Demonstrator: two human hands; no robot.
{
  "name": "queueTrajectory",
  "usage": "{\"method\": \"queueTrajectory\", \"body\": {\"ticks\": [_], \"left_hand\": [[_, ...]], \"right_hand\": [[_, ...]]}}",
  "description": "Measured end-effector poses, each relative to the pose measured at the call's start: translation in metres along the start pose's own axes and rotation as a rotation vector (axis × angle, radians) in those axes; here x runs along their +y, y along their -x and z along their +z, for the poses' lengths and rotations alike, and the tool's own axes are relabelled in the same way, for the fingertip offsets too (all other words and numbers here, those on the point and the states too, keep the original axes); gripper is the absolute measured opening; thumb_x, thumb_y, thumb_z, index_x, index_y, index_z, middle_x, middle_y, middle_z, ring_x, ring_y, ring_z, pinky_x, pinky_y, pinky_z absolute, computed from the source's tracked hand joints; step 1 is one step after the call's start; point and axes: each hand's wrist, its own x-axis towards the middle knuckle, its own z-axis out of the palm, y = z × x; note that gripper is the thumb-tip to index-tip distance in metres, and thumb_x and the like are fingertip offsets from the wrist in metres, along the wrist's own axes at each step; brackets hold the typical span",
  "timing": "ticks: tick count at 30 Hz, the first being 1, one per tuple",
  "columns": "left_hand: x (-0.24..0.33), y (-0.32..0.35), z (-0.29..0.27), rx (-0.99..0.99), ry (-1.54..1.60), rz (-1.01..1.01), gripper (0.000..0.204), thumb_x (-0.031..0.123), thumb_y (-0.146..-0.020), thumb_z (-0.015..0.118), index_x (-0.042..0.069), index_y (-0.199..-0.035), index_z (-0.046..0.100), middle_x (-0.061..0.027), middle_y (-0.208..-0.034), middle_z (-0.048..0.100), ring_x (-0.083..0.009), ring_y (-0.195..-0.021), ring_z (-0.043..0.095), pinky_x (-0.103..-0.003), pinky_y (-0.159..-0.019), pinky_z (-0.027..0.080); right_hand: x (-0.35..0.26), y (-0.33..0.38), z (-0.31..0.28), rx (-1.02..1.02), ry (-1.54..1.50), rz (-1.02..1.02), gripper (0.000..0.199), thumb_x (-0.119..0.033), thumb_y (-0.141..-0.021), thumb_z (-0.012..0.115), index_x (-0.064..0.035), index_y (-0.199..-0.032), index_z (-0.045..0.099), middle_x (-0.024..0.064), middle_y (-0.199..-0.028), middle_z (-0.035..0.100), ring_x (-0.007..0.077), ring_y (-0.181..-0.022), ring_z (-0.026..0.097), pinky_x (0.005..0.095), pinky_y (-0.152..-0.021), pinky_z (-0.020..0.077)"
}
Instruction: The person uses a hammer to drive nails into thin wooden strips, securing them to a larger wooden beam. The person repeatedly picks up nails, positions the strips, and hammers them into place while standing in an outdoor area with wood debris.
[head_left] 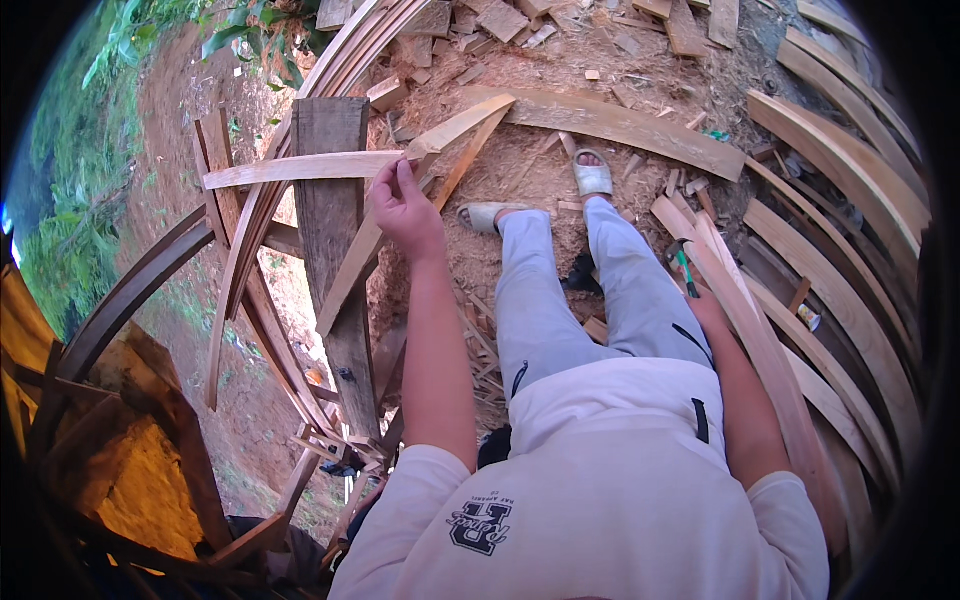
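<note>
My left hand [405, 212] is closed in a pinch at the joint where a pale wooden strip [290, 168] meets an angled board [463, 122]. Whatever lies between its fingertips is too small to make out. The strip runs left across a dark upright plank [332, 225]. Beside my right thigh, my right hand [708, 310] is closed round a hammer [684, 268] with a green and black handle, its head pointing away from me. Part of that hand is hidden by a long board [735, 315].
Curved boards [840, 260] lie stacked along my right side. A wide plank [620, 130] spans the ground beyond my feet, among sawdust and offcuts [500, 20]. Bent wooden strips [255, 235] and a brownish-orange sheet [150, 490] stand at left.
</note>
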Motion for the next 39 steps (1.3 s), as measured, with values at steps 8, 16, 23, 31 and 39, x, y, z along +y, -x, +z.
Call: {"method": "queueTrajectory", "body": {"ticks": [8,16,23,31,39], "left_hand": [[-0.002,0.003,0.003,0.0,0.037,0.034,0.014,0.005,-0.103,0.065,-0.003,-0.113,0.068,-0.0084,-0.114,0.063,-0.0167,-0.098,0.07,-0.031,-0.09,0.058],[0.0,0.005,0.005,0.031,0.057,0.035,0.012,0.003,-0.102,0.064,-0.003,-0.112,0.07,-0.0087,-0.114,0.062,-0.0166,-0.098,0.07,-0.03,-0.089,0.06],[-0.002,0.007,0.008,0.057,0.049,0.065,0.011,0.003,-0.1,0.067,-0.002,-0.109,0.07,-0.0095,-0.105,0.071,-0.0172,-0.096,0.07,-0.03,-0.089,0.057],[0.008,0.003,0.009,0.079,-0.196,0.249,0.01,0.004,-0.094,0.073,0.002,-0.103,0.073,-0.0098,-0.1,0.072,-0.0231,-0.098,0.067,-0.035,-0.086,0.054],[0.002,-0.009,0.003,-0.009,-0.169,0.346,0.009,0.007,-0.092,0.073,0.003,-0.1,0.069,-0.0107,-0.099,0.073,-0.0309,-0.095,0.069,-0.041,-0.086,0.052]], "right_hand": [[0.017,-0.014,0.007,-0.021,-0.023,0.021,0.048,-0.035,-0.085,0.072,-0.0051,-0.123,0.071,0.029,-0.118,0.071,0.0437,-0.117,0.066,0.0472,-0.1,0.0504],[0.005,-0.015,-0.004,-0.078,0.072,0.073,0.054,-0.038,-0.086,0.072,-0.0094,-0.132,0.069,0.0275,-0.12,0.071,0.0423,-0.119,0.066,0.0466,-0.101,0.0504],[0.018,-0.012,-0.004,-0.015,0.027,0.032,0.052,-0.044,-0.085,0.073,0.0061,-0.1,0.076,0.0226,-0.092,0.077,0.0299,-0.09,0.076,0.0426,-0.079,0.0557],[-0.015,0.005,-0.023,-0.054,0.089,0.074,0.056,-0.046,-0.083,0.069,0.0057,-0.103,0.076,0.028,-0.095,0.075,0.038,-0.096,0.075,0.0452,-0.083,0.0551],[-0.023,0.005,-0.032,-0.016,0.3,0.006,0.059,-0.048,-0.087,0.068,0.0087,-0.101,0.075,0.0315,-0.097,0.073,0.0421,-0.096,0.074,0.0484,-0.084,0.0544]]}}
